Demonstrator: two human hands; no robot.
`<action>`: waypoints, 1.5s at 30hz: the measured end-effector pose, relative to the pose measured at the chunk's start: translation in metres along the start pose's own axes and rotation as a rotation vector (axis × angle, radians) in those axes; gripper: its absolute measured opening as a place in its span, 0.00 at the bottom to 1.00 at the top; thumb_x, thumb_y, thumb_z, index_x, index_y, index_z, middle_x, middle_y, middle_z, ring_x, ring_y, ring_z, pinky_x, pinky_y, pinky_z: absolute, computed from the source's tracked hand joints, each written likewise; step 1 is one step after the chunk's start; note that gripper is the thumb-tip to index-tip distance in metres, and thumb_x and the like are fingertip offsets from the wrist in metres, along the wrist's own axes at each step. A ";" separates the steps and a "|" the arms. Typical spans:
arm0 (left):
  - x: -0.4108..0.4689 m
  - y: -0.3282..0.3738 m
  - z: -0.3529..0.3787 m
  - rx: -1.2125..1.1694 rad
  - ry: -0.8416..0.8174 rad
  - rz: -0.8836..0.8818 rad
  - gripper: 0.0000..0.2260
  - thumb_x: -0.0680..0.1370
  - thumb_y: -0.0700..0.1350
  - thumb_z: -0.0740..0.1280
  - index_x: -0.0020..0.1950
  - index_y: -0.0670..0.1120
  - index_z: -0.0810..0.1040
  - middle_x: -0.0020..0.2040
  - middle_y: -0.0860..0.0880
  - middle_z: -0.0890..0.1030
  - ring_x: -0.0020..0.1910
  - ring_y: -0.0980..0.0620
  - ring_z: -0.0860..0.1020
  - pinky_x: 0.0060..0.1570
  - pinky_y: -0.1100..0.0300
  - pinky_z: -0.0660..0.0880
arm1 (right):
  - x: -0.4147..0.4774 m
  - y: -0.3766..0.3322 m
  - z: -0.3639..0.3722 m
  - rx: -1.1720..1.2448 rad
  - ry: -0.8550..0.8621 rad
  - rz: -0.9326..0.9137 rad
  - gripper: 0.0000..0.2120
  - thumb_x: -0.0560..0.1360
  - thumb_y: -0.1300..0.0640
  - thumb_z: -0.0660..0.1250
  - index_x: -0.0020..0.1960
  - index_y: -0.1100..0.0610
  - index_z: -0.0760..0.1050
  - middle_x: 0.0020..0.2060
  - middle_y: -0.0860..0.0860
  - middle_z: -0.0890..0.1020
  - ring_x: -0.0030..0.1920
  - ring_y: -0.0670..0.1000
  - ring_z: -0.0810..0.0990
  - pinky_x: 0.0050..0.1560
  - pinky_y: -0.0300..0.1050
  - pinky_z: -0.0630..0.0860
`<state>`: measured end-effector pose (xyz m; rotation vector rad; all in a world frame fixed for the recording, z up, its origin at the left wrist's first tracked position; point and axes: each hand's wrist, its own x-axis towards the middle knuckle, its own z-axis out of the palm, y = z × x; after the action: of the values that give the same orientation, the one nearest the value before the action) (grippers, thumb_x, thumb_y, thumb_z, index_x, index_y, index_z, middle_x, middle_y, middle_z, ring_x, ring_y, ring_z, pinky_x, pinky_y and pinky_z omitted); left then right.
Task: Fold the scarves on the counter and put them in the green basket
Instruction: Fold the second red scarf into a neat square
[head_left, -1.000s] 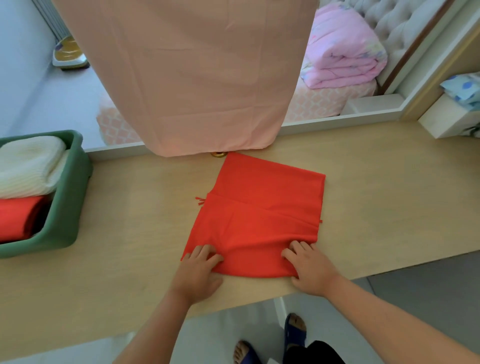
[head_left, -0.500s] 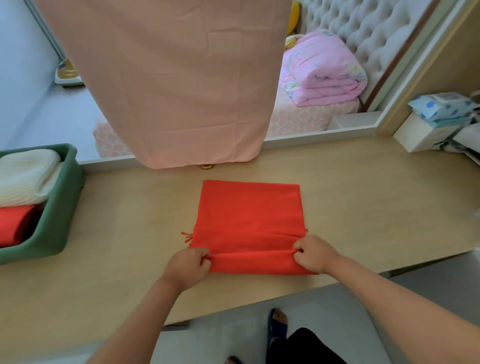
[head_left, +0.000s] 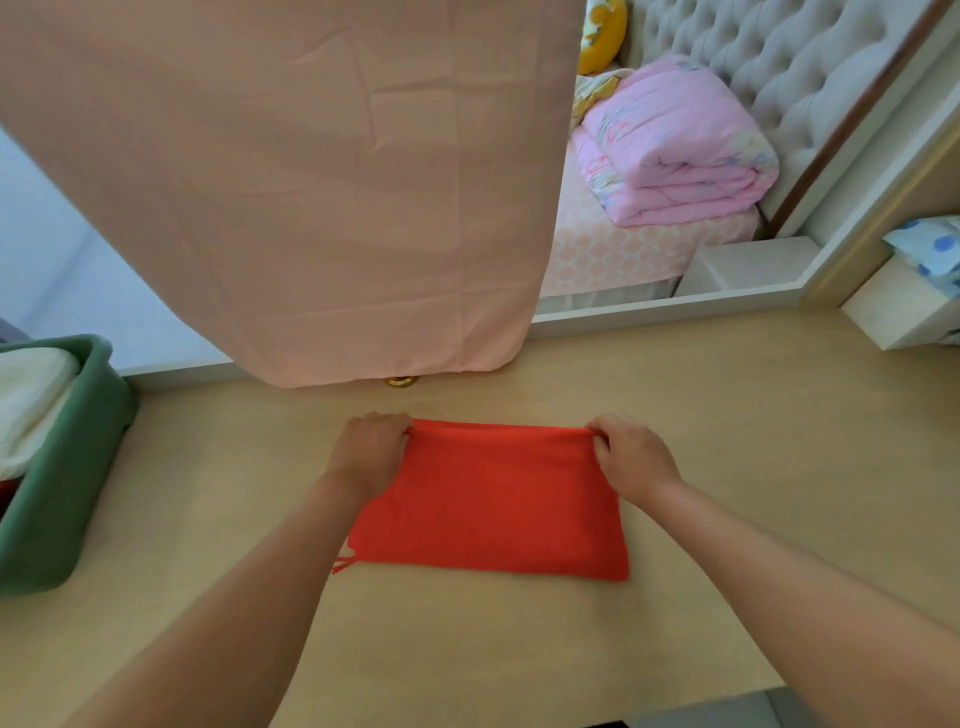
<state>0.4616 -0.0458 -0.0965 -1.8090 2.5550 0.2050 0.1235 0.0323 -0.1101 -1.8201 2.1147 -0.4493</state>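
The left hand (head_left: 371, 449) pinches the far left corner of the red scarf (head_left: 488, 504) with curled fingers, and the right hand (head_left: 631, 457) pinches the far right corner the same way. The scarf lies folded flat in the middle of the counter (head_left: 727, 441), its long axis running left to right, with a loose tassel (head_left: 343, 564) at its near left corner. The green basket (head_left: 78, 441) stands well apart at the left edge and holds a folded white cloth (head_left: 31, 395).

bright, even daylight fills the scene, with only faint, soft shadows on the desk (head_left: 727, 441). no glare. wide-angle lens bends straight edges near the borders, and the whole view is slightly soft.
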 end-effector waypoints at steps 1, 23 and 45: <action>0.009 -0.002 0.005 0.032 -0.019 -0.001 0.13 0.83 0.45 0.55 0.63 0.50 0.75 0.56 0.48 0.81 0.57 0.46 0.77 0.58 0.52 0.67 | 0.009 0.003 0.005 -0.022 -0.003 0.008 0.10 0.78 0.58 0.63 0.55 0.52 0.80 0.51 0.52 0.83 0.53 0.57 0.80 0.52 0.50 0.75; -0.001 0.068 0.122 -0.066 -0.067 0.192 0.30 0.80 0.64 0.51 0.80 0.54 0.53 0.81 0.50 0.48 0.80 0.47 0.44 0.75 0.43 0.46 | 0.026 0.003 0.096 -0.301 -0.310 -0.480 0.31 0.78 0.43 0.52 0.80 0.42 0.52 0.81 0.51 0.48 0.80 0.51 0.46 0.77 0.57 0.48; 0.122 0.016 0.069 0.044 -0.089 0.200 0.12 0.80 0.46 0.64 0.63 0.52 0.78 0.61 0.52 0.76 0.64 0.48 0.70 0.65 0.55 0.61 | 0.043 0.033 0.073 -0.146 0.086 -0.102 0.06 0.75 0.53 0.69 0.43 0.51 0.72 0.38 0.47 0.76 0.41 0.54 0.77 0.42 0.51 0.71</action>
<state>0.4005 -0.1475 -0.1729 -1.4934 2.6532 0.2230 0.1196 -0.0075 -0.1911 -2.0317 2.1697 -0.4146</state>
